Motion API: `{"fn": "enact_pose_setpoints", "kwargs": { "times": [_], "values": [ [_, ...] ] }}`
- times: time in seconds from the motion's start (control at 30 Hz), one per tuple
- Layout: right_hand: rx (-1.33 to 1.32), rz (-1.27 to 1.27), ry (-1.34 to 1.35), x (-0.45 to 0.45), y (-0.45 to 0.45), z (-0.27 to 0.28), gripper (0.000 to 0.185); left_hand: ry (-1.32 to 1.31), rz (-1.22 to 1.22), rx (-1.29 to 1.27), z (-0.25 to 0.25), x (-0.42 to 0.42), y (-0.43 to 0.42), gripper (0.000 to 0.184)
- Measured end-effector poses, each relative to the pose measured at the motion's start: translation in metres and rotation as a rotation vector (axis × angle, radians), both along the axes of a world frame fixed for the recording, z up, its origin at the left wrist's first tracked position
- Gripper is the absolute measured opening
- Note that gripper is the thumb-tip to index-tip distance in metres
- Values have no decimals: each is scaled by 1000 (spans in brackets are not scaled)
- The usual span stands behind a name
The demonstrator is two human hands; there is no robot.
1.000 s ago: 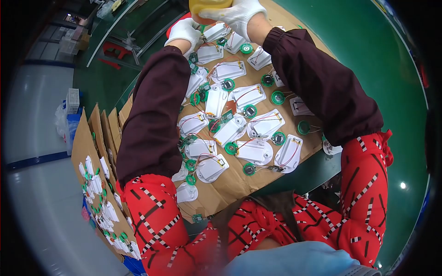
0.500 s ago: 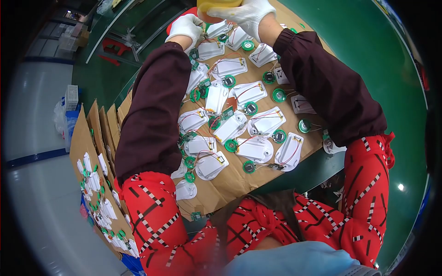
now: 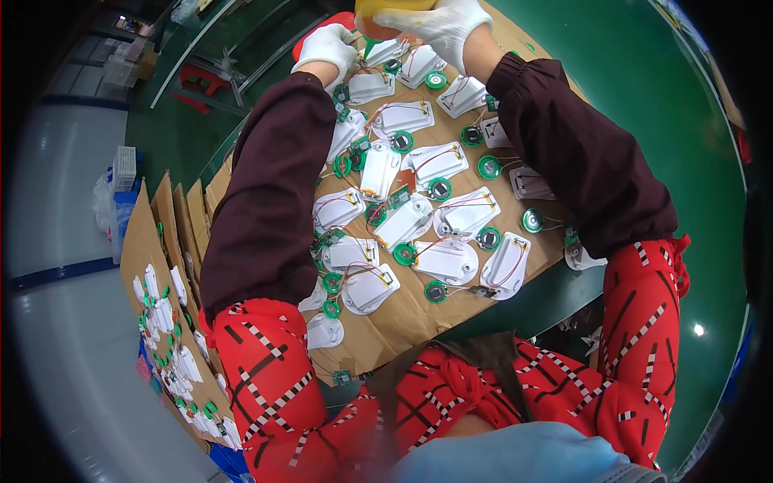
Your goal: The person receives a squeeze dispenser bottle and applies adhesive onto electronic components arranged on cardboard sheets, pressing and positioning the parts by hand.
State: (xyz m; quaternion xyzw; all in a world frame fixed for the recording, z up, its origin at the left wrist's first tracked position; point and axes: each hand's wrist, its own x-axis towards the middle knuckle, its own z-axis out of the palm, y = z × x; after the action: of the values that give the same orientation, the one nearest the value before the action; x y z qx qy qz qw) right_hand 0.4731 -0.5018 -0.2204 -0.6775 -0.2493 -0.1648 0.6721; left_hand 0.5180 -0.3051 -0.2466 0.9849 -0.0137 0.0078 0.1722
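My right hand (image 3: pixel 439 28), in a white glove, grips a yellow bottle (image 3: pixel 386 24) at the top edge of the view; its green tip points down at the parts. Close on its left is my gloved left hand (image 3: pixel 328 50), fingers closed at the far end of the cardboard (image 3: pixel 386 330); what they hold is too small to name. Several white plastic housings (image 3: pixel 435 163) with red wires lie on the cardboard below my hands. Round green-rimmed speakers (image 3: pixel 439 189) and small green circuit boards (image 3: pixel 398 197) are wired to them.
More cardboard sheets (image 3: pixel 165 233) stand at the left, the outer one bearing several white housings. A red object (image 3: pixel 310 40) is behind my left hand. The green table surface (image 3: pixel 644 105) extends to the right. A white basket (image 3: pixel 125 167) stands at the far left.
The bottle and my right hand have shifted slightly right, and the bottle's green tip now shows. My left hand has moved slightly right since the first frame.
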Motion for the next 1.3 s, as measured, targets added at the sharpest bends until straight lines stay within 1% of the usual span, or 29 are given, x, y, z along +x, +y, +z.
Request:
{"fn": "enact_pose_setpoints", "kwargs": {
  "times": [0.1,0.17,0.23,0.27,0.37,0.43,0.5,0.53,0.57,0.63,0.67,0.7,0.73,0.77,0.83,0.87,0.9,0.97,1.0,1.1,1.13,1.27,1.3],
  "values": [
    [9,2,-10,0,0,0,52,42,5,-22,1,0,-1,32],
    [23,8,-2,0,-1,-1,52,15,-2,1,-1,1,-1,32],
    [-23,-48,-15,1,-3,-3,54,-10,-9,26,-5,4,-2,31],
    [-22,-47,-13,3,-5,-5,54,11,-10,-2,-6,5,-1,30],
    [13,8,-26,3,-2,-3,56,19,-22,-28,-4,5,4,29],
    [103,122,13,5,-3,-7,56,14,-29,-20,-6,6,3,29],
    [96,113,36,5,-9,-8,56,-89,-50,55,-5,0,-1,23],
    [89,102,58,5,-14,-8,55,-89,-51,56,-4,-2,-3,23],
    [89,100,58,4,-22,-5,55,-92,-55,44,-4,-3,-4,23],
    [5,45,-2,3,-38,6,54,-96,-58,31,-2,-6,-7,23],
    [2,46,-3,-7,-41,17,54,-115,-91,118,1,-10,-9,24],
    [100,64,175,-23,-47,29,54,-132,-125,207,1,-11,-12,26],
    [198,78,351,-33,-50,35,54,-131,-126,203,2,-12,-14,26],
    [197,75,352,-35,-50,34,54,-159,-137,228,3,-12,-14,26],
    [146,34,134,-40,-47,31,54,-184,-147,259,3,-12,-13,27],
    [125,51,223,-46,-50,31,52,-220,-145,284,4,-12,-12,27],
    [128,53,224,-43,-49,26,52,-257,-143,309,5,-14,-12,28],
    [-4,54,87,-34,-47,12,51,-245,-150,311,10,-18,-12,28],
    [-5,51,64,-32,-45,8,50,-267,-179,298,12,-22,-12,27],
    [-58,73,92,-33,-40,5,48,-320,-261,277,14,-31,-8,25],
    [-20,85,121,-36,-38,4,47,-349,-312,269,13,-33,-6,23],
    [10,94,100,-38,-33,3,47,-413,-332,274,14,-35,-7,21],
    [-15,106,78,-36,-33,3,47,-446,-322,224,15,-34,-7,21]
  ]
}}
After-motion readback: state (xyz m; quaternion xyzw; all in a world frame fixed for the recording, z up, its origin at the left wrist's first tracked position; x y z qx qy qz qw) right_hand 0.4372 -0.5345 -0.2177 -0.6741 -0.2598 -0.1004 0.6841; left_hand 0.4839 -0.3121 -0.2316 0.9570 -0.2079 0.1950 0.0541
